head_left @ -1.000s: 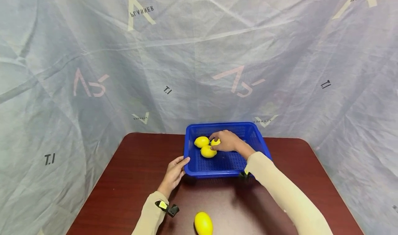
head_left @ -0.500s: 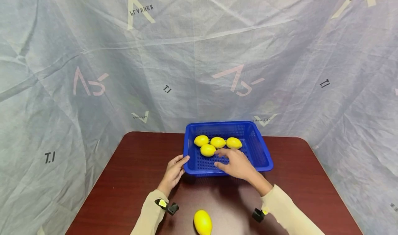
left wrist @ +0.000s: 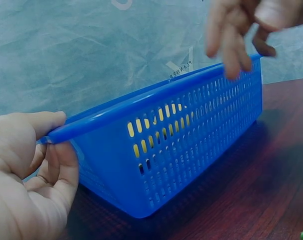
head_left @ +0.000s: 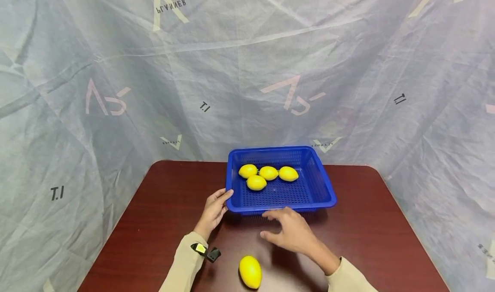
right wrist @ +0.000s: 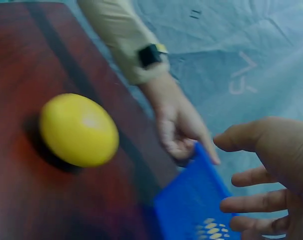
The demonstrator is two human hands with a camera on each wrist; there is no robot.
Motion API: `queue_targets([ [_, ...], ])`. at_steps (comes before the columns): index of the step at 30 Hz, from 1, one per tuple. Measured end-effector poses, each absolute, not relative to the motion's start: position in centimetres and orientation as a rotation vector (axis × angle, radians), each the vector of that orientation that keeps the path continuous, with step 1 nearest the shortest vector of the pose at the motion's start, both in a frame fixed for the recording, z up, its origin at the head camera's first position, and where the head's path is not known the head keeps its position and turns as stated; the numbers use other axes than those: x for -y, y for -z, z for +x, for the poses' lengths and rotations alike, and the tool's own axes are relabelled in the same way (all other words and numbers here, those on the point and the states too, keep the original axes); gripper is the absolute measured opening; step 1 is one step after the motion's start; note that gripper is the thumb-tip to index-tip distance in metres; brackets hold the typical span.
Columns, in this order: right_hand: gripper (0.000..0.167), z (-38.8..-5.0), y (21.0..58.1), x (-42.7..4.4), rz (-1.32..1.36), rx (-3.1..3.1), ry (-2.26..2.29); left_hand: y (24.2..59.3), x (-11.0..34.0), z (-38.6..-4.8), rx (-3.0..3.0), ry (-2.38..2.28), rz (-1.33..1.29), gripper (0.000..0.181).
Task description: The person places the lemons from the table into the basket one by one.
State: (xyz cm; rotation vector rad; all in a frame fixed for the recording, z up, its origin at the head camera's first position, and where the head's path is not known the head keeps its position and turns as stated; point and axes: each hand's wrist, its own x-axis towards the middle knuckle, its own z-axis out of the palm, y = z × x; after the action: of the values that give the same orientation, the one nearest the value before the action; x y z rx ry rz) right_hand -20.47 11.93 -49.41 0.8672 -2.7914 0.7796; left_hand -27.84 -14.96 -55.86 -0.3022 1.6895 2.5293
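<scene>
A blue perforated plastic basket point(head_left: 286, 202) stands near the table's back edge with several yellow lemons point(head_left: 256, 183) inside, towards its left and back. My left hand point(head_left: 213, 210) pinches the basket's near-left rim, thumb on top and fingers curled below, as the left wrist view shows closely. In front of the basket, my right hand point(head_left: 291, 232) hangs over the table with its fingers spread and nothing held. One more lemon point(head_left: 250, 272) lies on the table near the front, left of and nearer than the right hand; in the right wrist view this lemon point(right wrist: 79, 130) looks large.
The dark red wooden table point(head_left: 166, 214) reaches out on both sides of the basket. Behind it and at the sides hangs a grey printed sheet point(head_left: 239, 68). A black wrist camera point(head_left: 212, 254) sits on the left sleeve.
My right hand has let go of a lemon in the basket, drawn back over the near rim and come towards the front lemon. My left hand keeps its hold on the rim.
</scene>
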Motion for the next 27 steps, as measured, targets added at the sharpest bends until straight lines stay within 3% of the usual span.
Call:
queue_targets([
  [9,0.055,-16.9,53.5,-10.2,1.020,2.824,-0.885,55.9,15.2,-27.8,-1.680,-2.528,-0.279,0.047],
  [20,0.072,-14.3,56.0,-8.7,0.957,2.916,-0.845,56.1,15.1,-27.8,-1.679,-2.517,-0.301,0.043],
  [27,0.062,-14.0,56.7,-8.2,0.926,2.923,-0.852,56.1,15.1,-27.9,-1.680,-2.516,-0.284,0.047],
])
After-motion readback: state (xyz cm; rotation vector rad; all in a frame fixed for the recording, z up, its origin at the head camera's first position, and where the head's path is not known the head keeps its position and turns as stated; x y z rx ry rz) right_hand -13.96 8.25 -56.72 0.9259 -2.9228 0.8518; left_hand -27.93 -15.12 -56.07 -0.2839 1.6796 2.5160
